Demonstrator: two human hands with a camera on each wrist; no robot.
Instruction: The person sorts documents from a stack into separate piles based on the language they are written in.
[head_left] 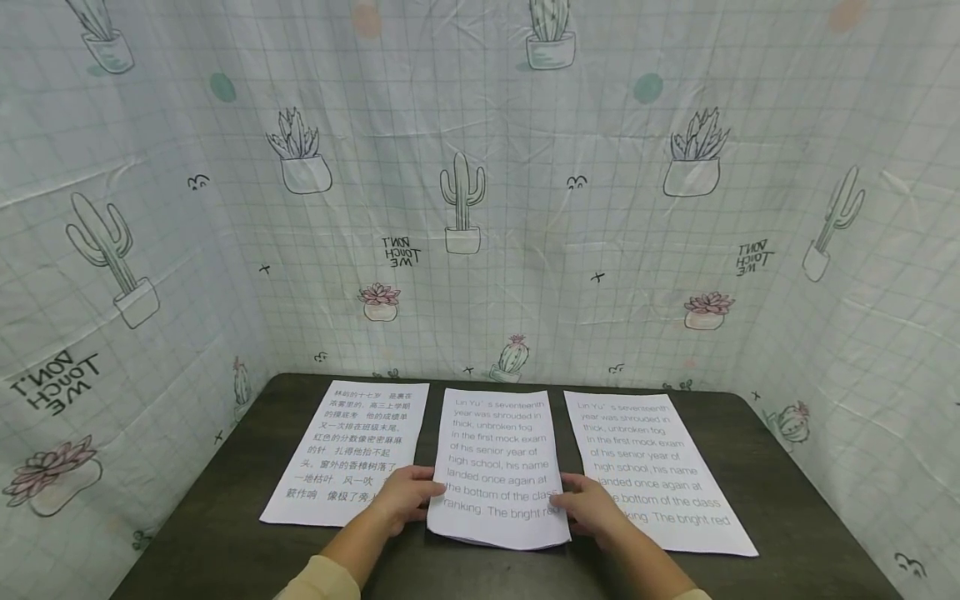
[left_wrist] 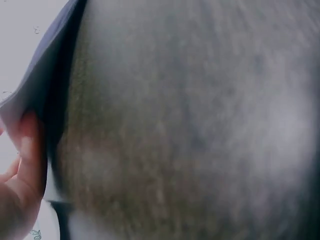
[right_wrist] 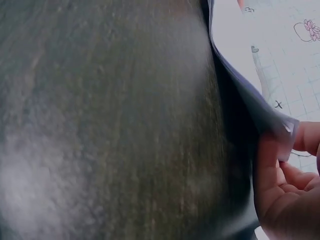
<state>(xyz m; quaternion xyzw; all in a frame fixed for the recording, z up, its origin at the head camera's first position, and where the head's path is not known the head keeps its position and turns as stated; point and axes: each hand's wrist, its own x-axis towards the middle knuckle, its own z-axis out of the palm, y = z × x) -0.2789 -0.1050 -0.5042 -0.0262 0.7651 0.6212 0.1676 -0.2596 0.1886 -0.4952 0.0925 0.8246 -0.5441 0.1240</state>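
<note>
The middle stack of printed paper [head_left: 498, 467], with large English text, lies between both hands. My left hand [head_left: 405, 500] pinches its left edge near the lower corner, thumb on top. Across from it, my right hand [head_left: 591, 507] pinches the right edge the same way. In the right wrist view the paper's edge [right_wrist: 240, 82] curves up off the dark table, with fingers [right_wrist: 270, 170] beneath it. The left wrist view shows the raised paper [left_wrist: 37, 75] above the fingers [left_wrist: 31, 155] of the left hand. How many sheets are held cannot be told.
To the left lies a sheet with Chinese text [head_left: 348, 450], partly behind the left forearm. On the right is another English-printed sheet [head_left: 660, 467], its lower left covered by the right hand. All are on a dark table [head_left: 217, 500], enclosed by a cactus-patterned curtain [head_left: 495, 292].
</note>
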